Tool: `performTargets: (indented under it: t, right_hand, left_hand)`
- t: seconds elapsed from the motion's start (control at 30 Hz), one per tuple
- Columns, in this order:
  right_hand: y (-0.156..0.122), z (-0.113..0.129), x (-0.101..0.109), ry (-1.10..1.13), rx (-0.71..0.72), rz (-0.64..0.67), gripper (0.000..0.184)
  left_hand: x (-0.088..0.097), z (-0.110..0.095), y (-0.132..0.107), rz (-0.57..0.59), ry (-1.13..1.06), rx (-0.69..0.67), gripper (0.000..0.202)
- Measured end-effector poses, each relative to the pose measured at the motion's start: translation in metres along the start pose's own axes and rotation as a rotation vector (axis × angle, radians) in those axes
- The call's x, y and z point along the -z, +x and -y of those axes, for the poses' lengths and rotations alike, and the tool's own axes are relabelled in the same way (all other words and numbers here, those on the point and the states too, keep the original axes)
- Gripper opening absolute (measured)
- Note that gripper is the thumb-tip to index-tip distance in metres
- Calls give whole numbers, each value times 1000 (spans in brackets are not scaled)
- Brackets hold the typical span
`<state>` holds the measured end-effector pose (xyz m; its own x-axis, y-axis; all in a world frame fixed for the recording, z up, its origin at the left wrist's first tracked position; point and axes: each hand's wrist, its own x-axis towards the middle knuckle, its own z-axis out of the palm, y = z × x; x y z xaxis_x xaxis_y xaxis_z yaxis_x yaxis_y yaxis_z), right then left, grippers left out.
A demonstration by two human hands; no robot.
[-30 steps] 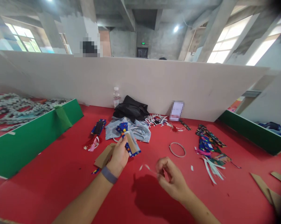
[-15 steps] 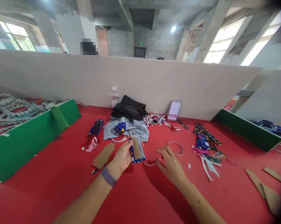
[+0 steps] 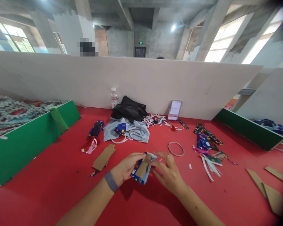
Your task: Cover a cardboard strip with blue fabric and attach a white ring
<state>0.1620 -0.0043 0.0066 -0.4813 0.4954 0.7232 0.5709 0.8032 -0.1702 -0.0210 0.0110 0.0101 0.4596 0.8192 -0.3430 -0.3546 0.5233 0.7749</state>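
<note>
My left hand (image 3: 129, 168) grips a flat piece of brown cardboard (image 3: 141, 168) along its left side. Blue printed fabric (image 3: 139, 180) wraps the cardboard's edges, with a paler side toward the right. Fingers of my right hand (image 3: 168, 172) are bent and pressed on the pale right edge of this piece. The fingertips partly cover what they pinch there. Just beyond my right hand lies a thin pale ring (image 3: 176, 149). Left of my hands, cut cardboard strips (image 3: 104, 157) are stacked on the red table (image 3: 113, 207).
Crumpled light-blue cloth (image 3: 141, 133), a black cloth (image 3: 129, 108) and a plastic bottle (image 3: 114, 99) stand by the white partition (image 3: 155, 81). Printed fabric pieces (image 3: 204, 142) and white strips (image 3: 210, 169) lie right. Green dividers (image 3: 35, 141) flank the table; more cardboard (image 3: 273, 197) is at lower right.
The fabric-edged cardboard has come down and slightly right, and tilted. My right hand has moved left from the table to its right edge. A pale ring beside it is now mostly hidden.
</note>
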Motion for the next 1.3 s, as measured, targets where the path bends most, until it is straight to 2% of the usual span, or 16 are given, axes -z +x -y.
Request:
performTargets:
  t: [0.17,0.37,0.5,0.63,0.73,0.83,0.93,1.03,1.13,1.3]
  right_hand:
    - [0,1,1,29,64,33,12]
    - [1,-2,0,11,81,50,13]
    - [0,-7,1,-53,32,55,14]
    - [0,-6,3,-60,52,125,17]
    - [1,-5,4,25,43,181,10]
    - [1,-10,2,148,-126,160,12]
    - [-1,-20,-3,262,-426,102,15]
    - [-2,-28,-9,479,-633,218,20]
    - [-3,-28,-13,603,-664,335,21]
    - [-4,-26,-15,665,-723,344,23]
  left_hand:
    - [2,3,1,96,-16,52,25]
    - [12,-4,1,68,-17,106,30]
    - [21,-13,-3,-54,87,61,42]
    - [23,-16,-4,-25,131,11,54]
    - [22,-14,-1,-49,211,-101,48]
    - [22,-10,2,-111,386,-213,40]
    - [22,-6,4,-116,535,-251,35]
    - [21,0,6,-96,628,-269,34]
    - [20,5,7,-83,657,-270,36]
    - [17,7,8,-108,721,-308,35]
